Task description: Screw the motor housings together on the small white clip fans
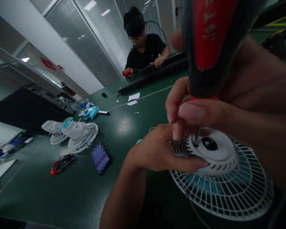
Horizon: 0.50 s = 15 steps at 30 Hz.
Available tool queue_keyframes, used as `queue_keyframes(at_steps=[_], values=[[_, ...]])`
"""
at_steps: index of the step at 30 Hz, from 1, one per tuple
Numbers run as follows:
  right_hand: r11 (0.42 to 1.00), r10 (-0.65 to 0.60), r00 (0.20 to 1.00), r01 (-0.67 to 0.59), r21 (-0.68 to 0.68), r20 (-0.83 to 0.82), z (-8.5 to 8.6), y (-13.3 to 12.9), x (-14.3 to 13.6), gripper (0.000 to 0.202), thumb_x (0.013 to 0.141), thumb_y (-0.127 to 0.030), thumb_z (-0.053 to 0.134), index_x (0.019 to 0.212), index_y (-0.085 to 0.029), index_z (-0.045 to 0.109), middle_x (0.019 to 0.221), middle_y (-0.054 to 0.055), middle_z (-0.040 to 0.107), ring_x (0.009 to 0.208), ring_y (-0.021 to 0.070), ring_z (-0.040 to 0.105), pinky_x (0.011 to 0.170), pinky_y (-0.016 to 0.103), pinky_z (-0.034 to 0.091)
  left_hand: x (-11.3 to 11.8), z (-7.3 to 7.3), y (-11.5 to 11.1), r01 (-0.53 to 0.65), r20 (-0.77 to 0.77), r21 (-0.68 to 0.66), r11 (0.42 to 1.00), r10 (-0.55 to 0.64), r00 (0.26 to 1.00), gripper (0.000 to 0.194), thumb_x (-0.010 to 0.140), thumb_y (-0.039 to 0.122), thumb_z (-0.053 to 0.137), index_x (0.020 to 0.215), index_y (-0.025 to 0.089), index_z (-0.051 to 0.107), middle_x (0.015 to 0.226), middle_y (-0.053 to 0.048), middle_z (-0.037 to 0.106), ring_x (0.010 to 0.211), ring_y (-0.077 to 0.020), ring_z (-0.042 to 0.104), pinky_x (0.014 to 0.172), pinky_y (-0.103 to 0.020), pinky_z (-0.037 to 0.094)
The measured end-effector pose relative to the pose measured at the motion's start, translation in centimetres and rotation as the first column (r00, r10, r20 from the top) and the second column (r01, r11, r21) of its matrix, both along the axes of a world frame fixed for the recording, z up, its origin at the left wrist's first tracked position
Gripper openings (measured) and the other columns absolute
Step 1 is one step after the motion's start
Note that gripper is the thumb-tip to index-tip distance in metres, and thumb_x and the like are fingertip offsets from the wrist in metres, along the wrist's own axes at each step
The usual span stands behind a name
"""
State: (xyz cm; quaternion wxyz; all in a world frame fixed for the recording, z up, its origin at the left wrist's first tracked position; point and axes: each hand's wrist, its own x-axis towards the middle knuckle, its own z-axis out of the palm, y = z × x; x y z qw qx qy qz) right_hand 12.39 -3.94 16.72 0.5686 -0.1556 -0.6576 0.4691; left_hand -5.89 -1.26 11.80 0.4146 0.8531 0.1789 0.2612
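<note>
A red and black screwdriver (212, 41) stands nearly upright in my right hand (205, 111), whose fingers close round its lower end. The shaft tip reaches into a hole in the round white motor housing of a small fan (214, 152). My left hand (157, 149) grips the side of that housing, thumb along the near edge and fingers behind it. Under the housing spreads the white wire-like grille (243, 203), with light blue blades (205, 184) showing through. The fan lies grille down on the green table. The screw, if any, is hidden.
More white fan parts (83, 133) lie left, beside a phone (100, 158) and a tangle of coloured wires (64, 162). Blue pieces (91, 112) and paper scraps (133, 98) sit farther back. Across the green table (124, 127), a person (144, 44) works at a long black bar (152, 74).
</note>
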Motion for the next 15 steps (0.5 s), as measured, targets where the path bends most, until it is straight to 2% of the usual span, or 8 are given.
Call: queue_keyframes(at_steps=[2,5,7,9,12,15], values=[[0.994,0.105,0.994,-0.105,-0.025,0.019,0.0,0.4,0.2,0.042,0.092,-0.062,0.059,0.120,-0.032,0.063,0.081,-0.003,0.064,0.057,0.0135,0.066,0.045,0.028,0.055,0.0,0.1,0.0,-0.004,0.017,-0.022,1.000,0.004,1.000,0.049,0.080,0.037,0.084,0.123,0.018,0.071,0.127,-0.011,0.077,0.118,-0.0249,0.073,0.110,-0.039,0.056],[0.967,0.215,0.976,-0.206,-0.148,0.047,0.3,1.6,1.0,0.041,0.089,-0.058,0.065,0.123,-0.036,0.068,0.084,-0.003,0.068,0.064,0.0154,0.069,0.052,0.028,0.060,0.0,0.3,-0.1,0.005,0.040,-0.008,1.000,-0.004,0.999,0.049,0.079,0.037,0.085,0.122,0.016,0.072,0.131,-0.014,0.075,0.121,-0.0270,0.072,0.110,-0.040,0.056],[0.954,0.234,0.971,-0.219,-0.206,0.055,0.5,2.1,1.6,0.039,0.090,-0.056,0.064,0.123,-0.035,0.070,0.088,-0.003,0.071,0.069,0.0156,0.072,0.057,0.028,0.063,-0.1,0.4,-0.1,0.009,0.024,0.016,1.000,-0.009,1.000,0.053,0.078,0.036,0.087,0.124,0.015,0.072,0.136,-0.016,0.073,0.126,-0.0290,0.070,0.112,-0.041,0.055],[0.953,0.227,0.972,-0.209,-0.220,0.063,0.7,2.1,1.9,0.035,0.092,-0.057,0.061,0.111,-0.032,0.075,0.089,-0.002,0.073,0.071,0.0144,0.072,0.056,0.025,0.062,-0.1,0.4,-0.1,0.010,0.036,0.012,1.000,-0.010,0.999,0.052,0.079,0.034,0.086,0.126,0.015,0.072,0.141,-0.017,0.070,0.130,-0.0292,0.069,0.114,-0.041,0.054],[0.971,0.199,0.978,-0.188,-0.149,0.069,1.2,1.7,1.9,0.040,0.096,-0.062,0.054,0.091,-0.028,0.075,0.089,-0.002,0.075,0.071,0.0120,0.072,0.055,0.022,0.060,0.0,0.3,-0.1,0.046,0.089,0.000,0.999,-0.046,0.995,0.050,0.079,0.027,0.086,0.124,0.013,0.072,0.141,-0.018,0.069,0.128,-0.0282,0.070,0.113,-0.039,0.055],[0.990,0.142,0.989,-0.142,-0.001,0.048,1.8,1.5,1.4,0.043,0.097,-0.065,0.051,0.093,-0.028,0.073,0.080,-0.003,0.074,0.072,0.0136,0.075,0.057,0.023,0.062,0.1,0.1,0.0,0.058,0.078,-0.007,0.998,-0.058,0.995,0.047,0.077,0.024,0.086,0.121,0.016,0.073,0.134,-0.013,0.074,0.125,-0.0277,0.072,0.109,-0.039,0.058]])
